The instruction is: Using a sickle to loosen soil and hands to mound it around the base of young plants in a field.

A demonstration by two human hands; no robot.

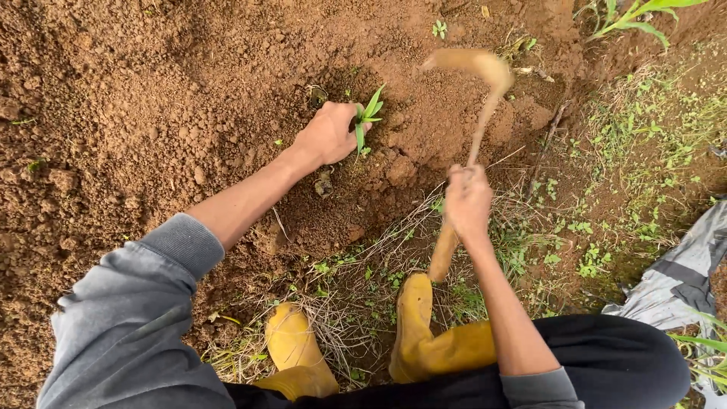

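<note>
The soil (151, 98) looks crumbly, matt and rough with clods. The hoe handle (445, 250) seems to be bare, dull wood; its head (473, 64) is too blurred to judge. The yellow boots (424, 341) look like smooth rubber, mud-smeared. The grey sleeve (129, 318) is soft matt cloth.

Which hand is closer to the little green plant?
The left hand. It is right at the little green plant, gripping its base. The right hand is farther back, lower right, holding a wooden-handled hoe.
</note>
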